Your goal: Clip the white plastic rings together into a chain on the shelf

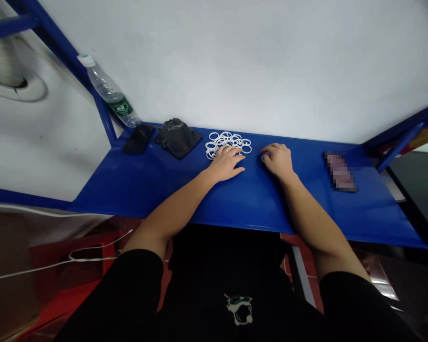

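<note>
A pile of thin white rings (243, 142) lies toward the back of the blue shelf (242, 204). My left hand (225, 165) rests at the pile's front edge, its fingers spread and its fingertips over the nearest rings. To the right and apart from the pile, my right hand (279, 160) is low over the shelf with curled fingers. Part of one white ring (263, 157) shows at its thumb and forefinger, which are closed on it. The rest of that ring is hidden by the hand.
Left of the rings lie a dark drawstring pouch (180, 138) and a black phone (138, 139). A plastic bottle (109, 90) leans at the back left corner. A blurred-out flat object (340, 172) lies on the right. Blue frame posts (105, 118) bound the shelf against the white wall (235, 61).
</note>
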`<state>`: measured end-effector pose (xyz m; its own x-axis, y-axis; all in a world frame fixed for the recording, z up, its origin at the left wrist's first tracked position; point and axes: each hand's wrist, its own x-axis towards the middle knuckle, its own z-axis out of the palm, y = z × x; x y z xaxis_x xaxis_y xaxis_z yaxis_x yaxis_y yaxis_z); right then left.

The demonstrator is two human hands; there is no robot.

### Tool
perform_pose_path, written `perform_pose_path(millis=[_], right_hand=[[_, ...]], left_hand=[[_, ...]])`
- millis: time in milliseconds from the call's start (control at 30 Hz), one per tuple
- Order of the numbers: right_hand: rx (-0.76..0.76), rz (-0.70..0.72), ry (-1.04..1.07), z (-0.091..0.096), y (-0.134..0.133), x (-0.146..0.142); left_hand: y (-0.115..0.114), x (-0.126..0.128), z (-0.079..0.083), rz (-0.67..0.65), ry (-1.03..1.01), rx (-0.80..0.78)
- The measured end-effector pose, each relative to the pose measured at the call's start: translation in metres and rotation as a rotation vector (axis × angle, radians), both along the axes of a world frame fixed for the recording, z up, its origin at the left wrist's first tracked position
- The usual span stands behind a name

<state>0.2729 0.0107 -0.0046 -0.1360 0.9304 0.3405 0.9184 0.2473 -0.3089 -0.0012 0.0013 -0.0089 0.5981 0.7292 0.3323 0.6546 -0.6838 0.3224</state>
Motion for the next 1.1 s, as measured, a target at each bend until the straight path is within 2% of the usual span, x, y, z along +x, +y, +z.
perform_pose_path(millis=[67,167,333,500,700,933,1100], right_hand=[[0.030,0.006,-0.037,-0.003,-0.001,-0.007],[0.115,0.108,-0.054,-0.011,-0.001,-0.024],[0.024,0.247,-0.103,-0.019,0.006,-0.043],[0.029,0.336,-0.084,-0.011,-0.001,-0.033],[-0.051,0.450,-0.041,-0.001,-0.008,-0.031],[-0.051,0.557,0.067,-0.003,-0.008,-0.037],[-0.030,0.505,0.227,-0.003,-0.013,-0.035]], left_hand=[[0.001,0.000,-0.004,0.019,0.013,-0.015],[0.003,0.002,-0.008,0.024,0.023,-0.027],[0.003,0.002,-0.012,0.054,0.034,-0.042],[0.006,0.000,-0.019,0.120,-0.032,0.025],[0.012,-0.002,-0.024,0.235,-0.114,0.096],[0.007,0.000,-0.015,0.144,-0.129,0.089],[0.007,0.000,-0.008,0.116,-0.157,0.119]])
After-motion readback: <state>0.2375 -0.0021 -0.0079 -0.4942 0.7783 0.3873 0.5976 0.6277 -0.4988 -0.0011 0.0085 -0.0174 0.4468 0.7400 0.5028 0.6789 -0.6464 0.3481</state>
